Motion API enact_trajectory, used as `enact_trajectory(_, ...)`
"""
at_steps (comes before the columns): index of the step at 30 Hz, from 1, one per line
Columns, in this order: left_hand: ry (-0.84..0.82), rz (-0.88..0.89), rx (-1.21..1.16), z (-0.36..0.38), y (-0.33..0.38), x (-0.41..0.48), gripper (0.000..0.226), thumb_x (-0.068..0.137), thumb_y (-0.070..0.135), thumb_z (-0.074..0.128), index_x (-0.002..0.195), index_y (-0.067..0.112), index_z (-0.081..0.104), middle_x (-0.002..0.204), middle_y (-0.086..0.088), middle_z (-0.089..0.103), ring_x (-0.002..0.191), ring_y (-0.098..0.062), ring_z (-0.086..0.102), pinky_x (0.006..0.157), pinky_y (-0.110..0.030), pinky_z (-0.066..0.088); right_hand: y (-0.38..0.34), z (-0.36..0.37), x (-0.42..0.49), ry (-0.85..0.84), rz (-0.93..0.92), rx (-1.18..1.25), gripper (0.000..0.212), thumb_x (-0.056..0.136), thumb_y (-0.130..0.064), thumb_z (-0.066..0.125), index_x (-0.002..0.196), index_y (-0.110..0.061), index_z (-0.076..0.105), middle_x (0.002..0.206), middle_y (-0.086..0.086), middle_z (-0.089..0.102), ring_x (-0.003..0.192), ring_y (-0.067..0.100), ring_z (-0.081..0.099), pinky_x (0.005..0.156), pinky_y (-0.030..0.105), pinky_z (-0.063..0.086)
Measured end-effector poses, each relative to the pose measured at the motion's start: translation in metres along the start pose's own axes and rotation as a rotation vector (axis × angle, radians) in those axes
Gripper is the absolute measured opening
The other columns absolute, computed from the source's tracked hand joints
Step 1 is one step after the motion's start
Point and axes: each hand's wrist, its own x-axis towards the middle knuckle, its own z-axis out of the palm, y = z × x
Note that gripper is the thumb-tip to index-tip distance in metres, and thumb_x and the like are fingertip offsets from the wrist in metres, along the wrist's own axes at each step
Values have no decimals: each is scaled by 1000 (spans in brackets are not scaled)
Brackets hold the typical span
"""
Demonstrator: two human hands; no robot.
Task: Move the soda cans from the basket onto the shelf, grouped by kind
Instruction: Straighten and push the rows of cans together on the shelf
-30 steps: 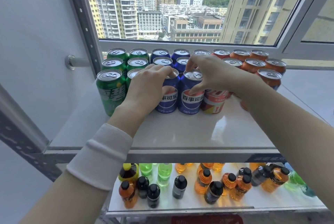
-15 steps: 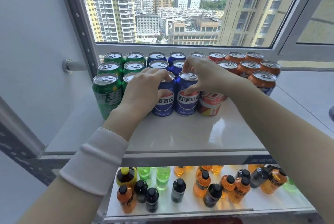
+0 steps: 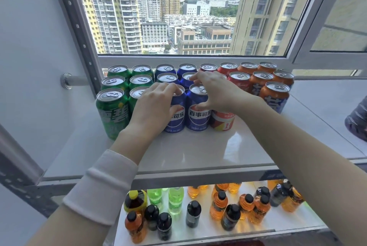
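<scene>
Neither hand has moved: our left hand (image 3: 156,104) grips the upright Pepsi can (image 3: 177,119) nearer the front Sprite can (image 3: 112,110); our right hand (image 3: 216,91) grips the second Pepsi can (image 3: 199,116), farther from it.

**White knit band worn on the left forearm**

Only one garment is seen on the person: a white band (image 3: 103,186) of soft, stretchy knit fabric, worn around the left forearm (image 3: 129,136) a little behind the wrist. It is fitted snugly, and a raised fold is seen running across it partway along. Its two edges are thickened, like rolled hems. Bare arm is shown on both sides of it, toward the elbow and toward the left grip (image 3: 155,104). The right forearm (image 3: 288,146) and the right grip (image 3: 216,90) are seen uncovered.
</scene>
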Motion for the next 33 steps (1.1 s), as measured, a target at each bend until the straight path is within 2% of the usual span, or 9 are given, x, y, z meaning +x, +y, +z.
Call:
enact_trajectory(4,16,27,19,-1,1,-4,40,82,30,68,118,16,56,119,-2,61,115,-23,52,98,-33,35,-9,-1,-9,69,30,-10,76,76,-37,73,138,-17,34,142,6,38,133,25,30,103,35,31)
enact_trajectory(10,116,63,0,-3,3,-16,37,84,25,66,117,12,56,116,-10,62,115,-30,53,99,-39,36,-15,0,-32,338,69,-46,63,82,-34,68,135,-13,41,134,8,45,128,24,36,105,31,30)
enact_trajectory(13,147,78,-12,-4,8,-30,38,84,24,64,119,11,54,119,-10,60,116,-30,52,101,-38,32,-21,4,-54,431,70,-67,60,82,-31,68,132,-7,45,130,13,48,125,28,40,106,31,28)
enact_trajectory(18,175,85,-6,-17,23,-69,40,82,28,57,117,9,55,116,-12,62,114,-31,53,101,-36,29,-40,11,-98,483,50,-128,58,78,-26,72,125,1,51,121,20,54,119,37,46,106,45,35)
enact_trajectory(26,136,39,4,-39,48,-162,39,81,24,59,117,8,55,120,-12,61,119,-30,51,106,-41,30,-77,41,-179,468,67,-72,58,79,-26,70,127,-1,49,127,19,52,128,37,40,108,49,33)
enact_trajectory(30,125,51,30,-53,48,-208,41,83,31,46,114,7,57,119,-11,62,118,-30,52,103,-43,36,-104,57,-214,466,76,-41,56,80,-25,70,126,0,50,126,19,53,125,37,43,107,49,34)
enact_trajectory(33,137,47,27,-66,41,-236,43,82,32,44,114,6,58,119,-12,62,118,-31,53,103,-44,37,-129,66,-232,474,68,-24,55,80,-24,70,124,1,50,125,21,53,123,40,44,106,49,35)
